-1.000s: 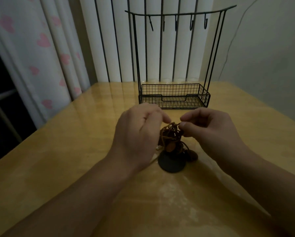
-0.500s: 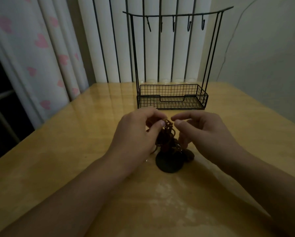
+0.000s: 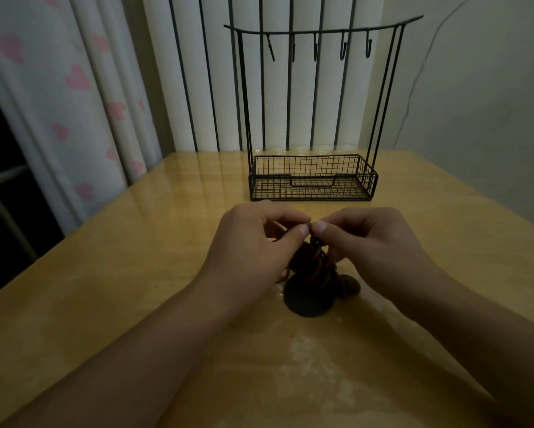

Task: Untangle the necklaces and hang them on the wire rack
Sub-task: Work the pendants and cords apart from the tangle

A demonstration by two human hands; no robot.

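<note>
Head view: left hand (image 3: 253,251) and right hand (image 3: 373,248) both pinch the top of the tangled necklaces (image 3: 313,267) above the table (image 3: 135,273), near the rack (image 3: 313,177) behind.

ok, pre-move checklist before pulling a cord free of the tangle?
1. Left hand pinches top of necklace tangle: ok.
2. Right hand pinches it beside the left: ok.
3. Single strand isolated: cannot tell, too dark.
4. Dark round pendant rests on table: ok.
5. Hooks on wire rack bare, nothing hung: ok.
6. Tangle loosened: not ok, one clump.
</note>
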